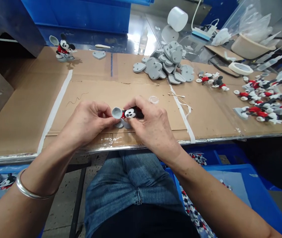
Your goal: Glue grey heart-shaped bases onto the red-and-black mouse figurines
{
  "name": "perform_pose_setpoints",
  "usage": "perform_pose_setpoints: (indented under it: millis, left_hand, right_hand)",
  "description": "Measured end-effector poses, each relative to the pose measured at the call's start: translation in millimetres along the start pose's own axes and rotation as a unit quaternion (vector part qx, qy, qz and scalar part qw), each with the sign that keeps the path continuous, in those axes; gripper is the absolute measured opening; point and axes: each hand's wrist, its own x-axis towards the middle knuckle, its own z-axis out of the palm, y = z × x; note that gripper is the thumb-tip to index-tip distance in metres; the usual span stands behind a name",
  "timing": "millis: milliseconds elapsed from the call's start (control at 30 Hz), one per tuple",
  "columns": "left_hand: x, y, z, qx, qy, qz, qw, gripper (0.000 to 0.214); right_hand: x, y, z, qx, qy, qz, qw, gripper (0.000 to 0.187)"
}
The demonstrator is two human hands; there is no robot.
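Observation:
Between my two hands, just above the cardboard near the table's front edge, is a small mouse figurine with a white face, black ears and a red outfit. My left hand pinches it at the side where a round grey cup-shaped part sticks out. With thumb and fingers my right hand grips the head end. A grey base piece shows below the figurine, partly hidden by the fingers; whether it is joined on, I cannot tell.
Grey heart-shaped pieces are piled at the back. More figurines lie at the right, and one figurine stands at the back left. Cotton swabs lie right of my hands. Blue bins sit below the table edge.

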Motion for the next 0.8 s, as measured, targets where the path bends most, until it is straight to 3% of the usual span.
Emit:
perform_pose_setpoints:
  millis: [167, 333, 500, 600, 800]
  left_hand:
    - [2, 1, -1.1, 0.023, -0.026, -0.013, 0.999, 0.017]
    - [3, 8, -0.8, 0.12, -0.015, -0.008, 0.993, 0.022]
    - [3, 15, -1.0, 0.18, -0.005, 0.03, 0.983, 0.024]
    - [4, 14, -1.7, 0.188, 0.0, 0.043, 0.981, 0.024]
    - [4, 12, -3.2, 0.204, -0.016, 0.015, 0.979, 0.028]
  right_hand:
    - [3, 5, 0, 0.04, -0.012, 0.009, 0.999, 0.029]
    - [-15, 12, -8, 0.128, -0.012, -0.025, 0.991, 0.052]
    - [-47, 22, -6, 0.165, 0.111, 0.07, 0.977, 0.024]
    - [-49, 28, 0, 0.145, 0.104, 0.099, 0.979, 0.02]
    - [-27, 32, 3, 0.076, 0.048, 0.067, 0.994, 0.015]
